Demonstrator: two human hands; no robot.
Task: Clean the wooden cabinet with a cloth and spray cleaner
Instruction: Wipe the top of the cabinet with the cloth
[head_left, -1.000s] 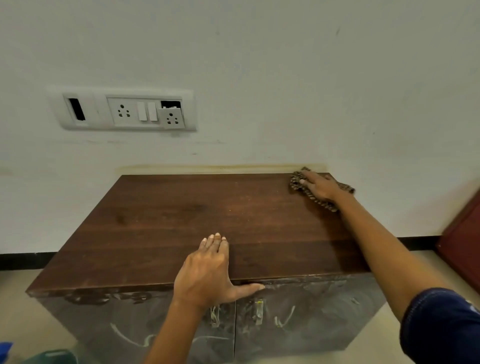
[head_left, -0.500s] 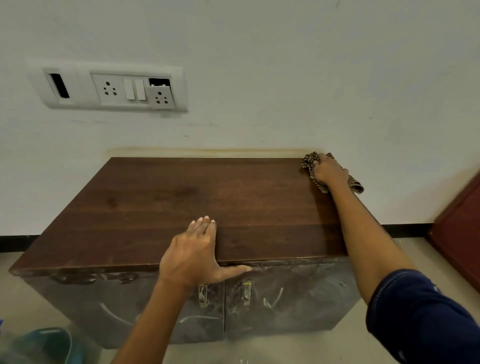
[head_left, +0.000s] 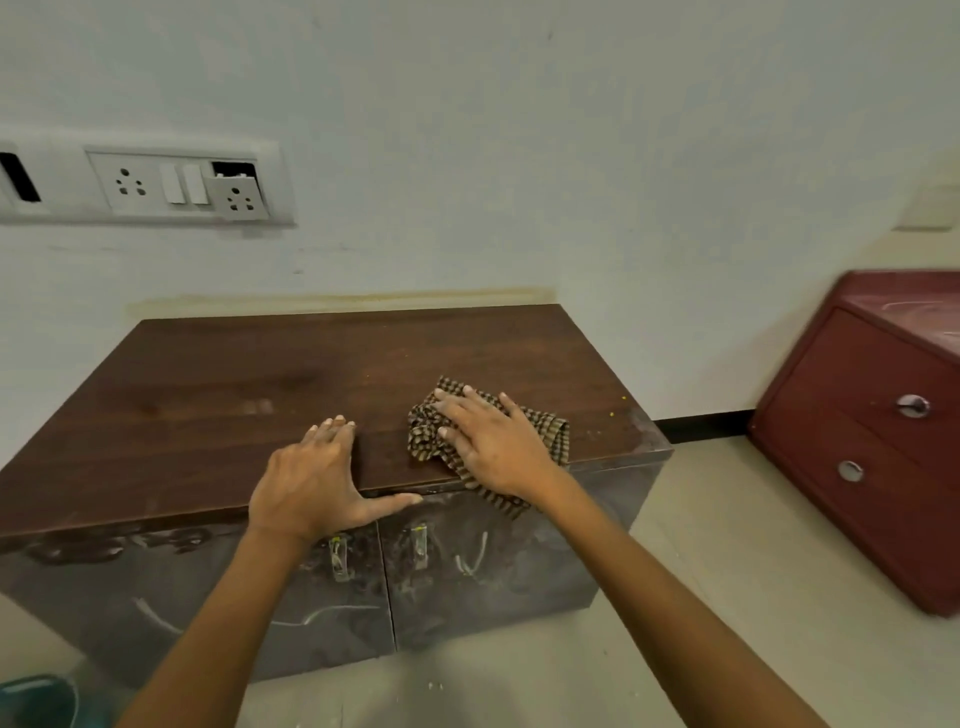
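Pressing flat-palmed, the right hand (head_left: 493, 447) pins the limp checked cloth (head_left: 550, 434) near the wooden cabinet (head_left: 234, 395)'s front edge, fingers spread, not clenched.

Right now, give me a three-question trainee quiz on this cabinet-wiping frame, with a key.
1. True or false: the brown checked cloth lies under the right hand.
2. Where does the left hand rest? A) on a door handle B) flat on the front edge of the dark wooden cabinet top C) on the wall
3. Fill in: the red two-drawer unit stands to the cabinet's ____.

Key: 1 true; 2 B; 3 right.
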